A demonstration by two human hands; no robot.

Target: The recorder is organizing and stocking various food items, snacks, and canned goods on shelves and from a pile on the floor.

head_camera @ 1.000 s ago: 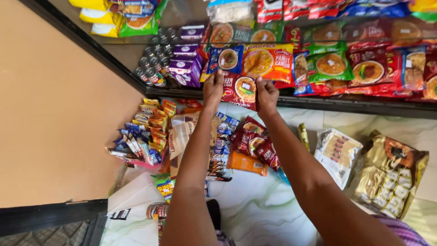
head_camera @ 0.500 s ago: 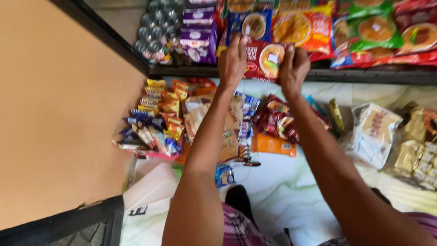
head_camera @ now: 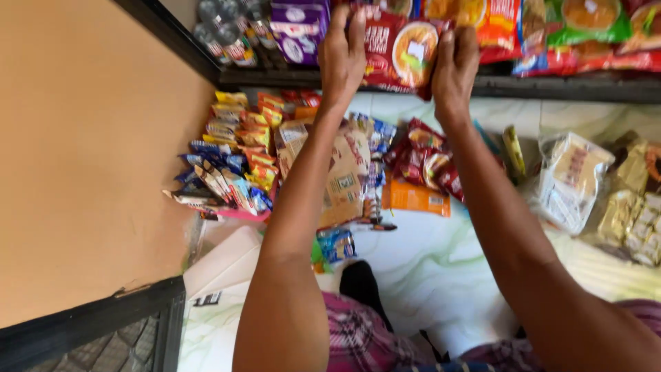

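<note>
Now both hands are up: left hand [head_camera: 342,52] and right hand [head_camera: 454,65] each grasping a side of the red noodle packet with a round bowl picture [head_camera: 403,52], held against the dark shelf edge [head_camera: 551,86], purple cartons [head_camera: 299,27] just beside, snack packets [head_camera: 234,158] on the marble floor [head_camera: 427,269] below.

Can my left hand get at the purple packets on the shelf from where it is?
Probably yes: the left hand grips the red noodle packet right beside the purple packets, with nothing between them.
</note>
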